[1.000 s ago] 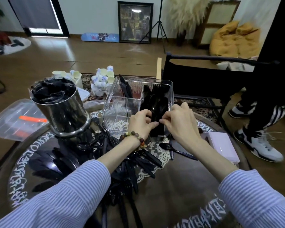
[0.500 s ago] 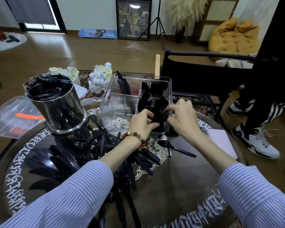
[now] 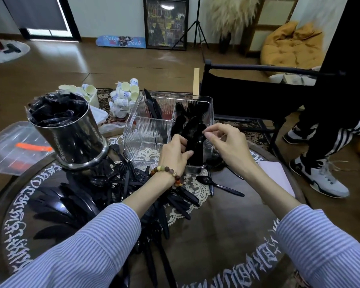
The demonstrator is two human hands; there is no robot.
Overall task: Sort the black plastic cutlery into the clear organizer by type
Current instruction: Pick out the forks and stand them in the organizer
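Observation:
The clear organizer (image 3: 142, 132) stands at the far side of the round table. Knives (image 3: 154, 108) lean in its far left compartment and forks (image 3: 195, 107) in the far right one. A bundle of black spoons (image 3: 193, 129) stands in the near right compartment. My left hand (image 3: 174, 153) grips the lower part of that bundle at the organizer's front wall. My right hand (image 3: 227, 143) hovers beside it, thumb and forefinger tips at a spoon bowl, the other fingers loosely curled. A loose pile of black cutlery (image 3: 112, 188) lies on the table to the left.
A steel bin lined with a black bag (image 3: 71, 138) stands left of the organizer. One spoon (image 3: 216, 185) lies apart near a pale notebook (image 3: 279, 175). Small cups (image 3: 125, 96) sit behind the organizer. A black chair (image 3: 247, 96) and a person's legs (image 3: 324, 142) are at right.
Both hands have stayed at the spoon compartment. The right hand has lifted from the lower handles to the spoon bowls, and the spoons now stand more upright in the compartment.

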